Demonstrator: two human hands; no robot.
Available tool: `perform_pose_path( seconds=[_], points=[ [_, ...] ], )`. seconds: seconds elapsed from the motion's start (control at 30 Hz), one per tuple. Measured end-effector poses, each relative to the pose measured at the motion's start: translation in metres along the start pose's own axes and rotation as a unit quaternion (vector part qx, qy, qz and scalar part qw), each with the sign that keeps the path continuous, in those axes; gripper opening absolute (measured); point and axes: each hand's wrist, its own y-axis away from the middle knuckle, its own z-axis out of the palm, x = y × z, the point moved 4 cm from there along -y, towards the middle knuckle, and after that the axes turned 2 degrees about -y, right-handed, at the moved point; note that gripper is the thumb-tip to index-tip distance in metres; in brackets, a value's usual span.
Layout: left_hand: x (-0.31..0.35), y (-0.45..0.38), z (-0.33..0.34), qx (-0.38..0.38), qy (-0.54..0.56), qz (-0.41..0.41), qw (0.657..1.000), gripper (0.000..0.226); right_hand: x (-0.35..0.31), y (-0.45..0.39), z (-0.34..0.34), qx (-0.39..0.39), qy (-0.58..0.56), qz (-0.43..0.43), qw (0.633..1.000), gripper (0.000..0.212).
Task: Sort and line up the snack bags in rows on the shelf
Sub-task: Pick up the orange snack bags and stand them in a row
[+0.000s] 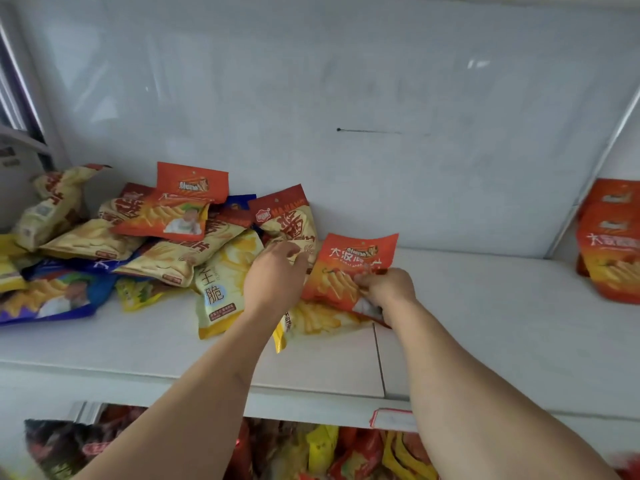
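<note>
A jumbled pile of snack bags (166,244) in cream, orange, yellow and blue covers the left half of the white shelf (502,323). My right hand (384,285) pinches the lower right part of an orange bag (349,265) that leans up at the pile's right end. My left hand (277,271) rests just left of that bag, fingers curled against a cream and red bag (291,223); whether it grips it is unclear. A yellow bag (318,320) lies flat under the orange one. Two orange bags (613,244) stand in a row at the far right.
The shelf's white back wall (346,116) rises behind the bags. A seam (379,362) splits the shelf board near my right arm. A red-framed price tag (391,418) hangs on the front edge. More snack bags (329,452) fill the shelf below.
</note>
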Motion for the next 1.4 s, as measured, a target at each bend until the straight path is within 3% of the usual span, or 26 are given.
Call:
perform_pose_path(
  seconds=[0.07, 0.33, 0.6, 0.73, 0.9, 1.03, 1.17, 1.4],
  points=[
    [-0.001, 0.003, -0.005, -0.006, 0.009, -0.003, 1.0, 0.036, -0.002, 0.003, -0.002, 0.012, -0.001, -0.024, 1.0, 0.012],
    [-0.007, 0.011, -0.025, -0.018, 0.031, -0.041, 0.999, 0.035, -0.036, 0.02, -0.007, 0.03, 0.055, -0.14, 0.988, 0.02],
    [-0.039, -0.013, -0.073, 0.02, 0.023, -0.056, 0.998, 0.03, -0.062, 0.037, 0.041, -0.113, -0.13, -0.142, 0.975, 0.036],
    [-0.069, -0.047, -0.097, 0.043, 0.035, -0.067, 0.996, 0.038, -0.083, 0.044, 0.083, -0.184, -0.195, -0.103, 0.958, 0.014],
    [-0.106, -0.087, -0.122, 0.037, -0.01, -0.079, 0.996, 0.049, -0.109, 0.047, 0.134, -0.162, -0.212, -0.076, 0.961, 0.014],
    [-0.141, -0.124, -0.133, 0.012, -0.058, -0.101, 0.993, 0.073, -0.12, 0.043, 0.166, -0.137, -0.209, -0.083, 0.965, 0.013],
    [-0.169, -0.166, -0.127, -0.044, -0.081, -0.131, 0.987, 0.086, -0.115, 0.04, 0.174, -0.082, -0.134, -0.1, 0.982, 0.022],
    [-0.208, -0.204, -0.106, -0.132, -0.079, -0.204, 0.967, 0.123, -0.104, 0.039, 0.172, -0.037, -0.117, -0.092, 0.988, 0.019]
  ],
)
